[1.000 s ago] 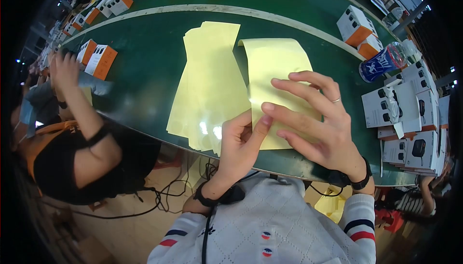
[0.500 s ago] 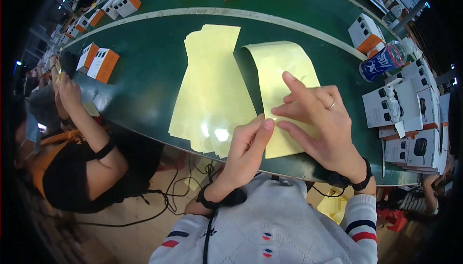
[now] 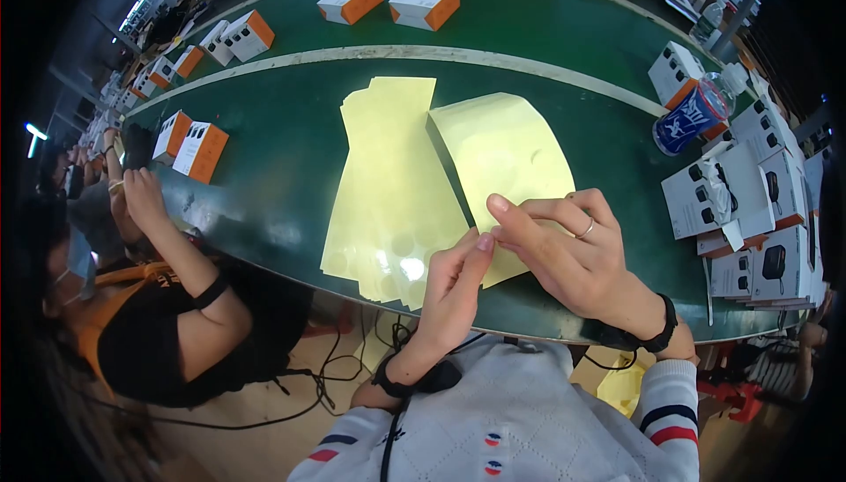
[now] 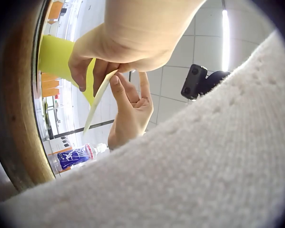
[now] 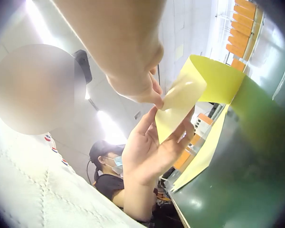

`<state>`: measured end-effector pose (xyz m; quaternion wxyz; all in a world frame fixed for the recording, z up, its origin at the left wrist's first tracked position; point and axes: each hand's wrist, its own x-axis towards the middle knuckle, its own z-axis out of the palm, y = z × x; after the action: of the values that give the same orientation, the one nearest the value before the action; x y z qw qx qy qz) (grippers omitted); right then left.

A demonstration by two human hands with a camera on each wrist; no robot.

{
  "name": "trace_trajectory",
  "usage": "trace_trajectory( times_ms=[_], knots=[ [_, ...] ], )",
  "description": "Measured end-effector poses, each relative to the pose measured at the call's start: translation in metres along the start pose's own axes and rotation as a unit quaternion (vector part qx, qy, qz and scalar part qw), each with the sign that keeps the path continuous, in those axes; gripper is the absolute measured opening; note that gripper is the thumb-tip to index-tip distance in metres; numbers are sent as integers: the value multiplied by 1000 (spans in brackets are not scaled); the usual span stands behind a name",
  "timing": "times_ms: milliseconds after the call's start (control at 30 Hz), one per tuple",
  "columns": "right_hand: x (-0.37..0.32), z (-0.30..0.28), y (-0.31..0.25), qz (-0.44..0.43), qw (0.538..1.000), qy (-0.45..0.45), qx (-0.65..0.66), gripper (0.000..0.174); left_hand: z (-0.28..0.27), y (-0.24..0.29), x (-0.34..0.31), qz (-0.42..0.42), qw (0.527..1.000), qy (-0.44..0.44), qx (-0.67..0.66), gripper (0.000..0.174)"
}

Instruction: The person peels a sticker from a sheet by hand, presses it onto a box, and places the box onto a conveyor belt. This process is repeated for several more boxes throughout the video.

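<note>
A yellow sticker sheet [image 3: 515,147] with faint round outlines bends up over the table, its far end curling. My left hand [image 3: 451,292] pinches its near left edge between thumb and fingers; the left wrist view shows the sheet [image 4: 99,97] edge-on in that grip. Close beside the left thumb, my right hand [image 3: 573,257] brings its thumb and a fingertip together at the same edge. In the right wrist view, the right fingertips meet the sheet [image 5: 183,102] near its corner; I cannot tell if they grip a sticker. Left of it lies a fanned stack of yellow sheets [image 3: 388,182].
White-and-orange boxes [image 3: 201,152] stand at the left, with more boxes [image 3: 425,3] along the far strip. At the right are piled boxes [image 3: 749,187] and a blue-labelled bottle [image 3: 692,119]. Another person [image 3: 189,315] works at the left. Black cables [image 3: 322,376] hang below the table edge.
The right hand's spread fingers have drawn together and pinch at the sheet's edge by the left thumb. The left hand keeps its hold. The head view has shifted slightly.
</note>
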<state>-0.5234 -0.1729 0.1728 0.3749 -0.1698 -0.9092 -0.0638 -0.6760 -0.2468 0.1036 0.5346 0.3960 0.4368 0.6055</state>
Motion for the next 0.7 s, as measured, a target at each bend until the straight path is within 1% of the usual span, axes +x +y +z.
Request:
trace_trajectory(
  times_ms=[100, 167, 267, 367, 467, 567, 633, 700],
  knots=[
    [-1, 2, 1, -12, 999, 30, -13, 54, 1, 5, -2, -11, 1000, 17, -6, 37],
    [-2, 6, 2, -22, 997, 60, -37, 54, 4, 11, -3, -11, 999, 21, -32, 37],
    [-3, 10, 5, -33, 995, 86, -38, 53, 6, 16, -5, -16, 998, 21, -55, 39],
    [-3, 13, 5, -31, 994, 103, -23, 52, 9, 25, -6, -26, 997, 20, -71, 40],
    [-4, 14, 4, -20, 995, 101, 8, 52, 8, 25, -7, -41, 996, 25, -76, 42],
    [-7, 9, 7, 10, 997, 40, 67, 58, 5, 17, -4, -52, 992, 45, -101, 43],
    [-7, 5, 7, 52, 986, 14, 159, 68, 3, 15, -3, -52, 990, 58, -119, 44],
    [-9, 5, 8, 92, 961, 3, 261, 82, 2, 15, -3, -48, 988, 64, -131, 44]
  ],
)
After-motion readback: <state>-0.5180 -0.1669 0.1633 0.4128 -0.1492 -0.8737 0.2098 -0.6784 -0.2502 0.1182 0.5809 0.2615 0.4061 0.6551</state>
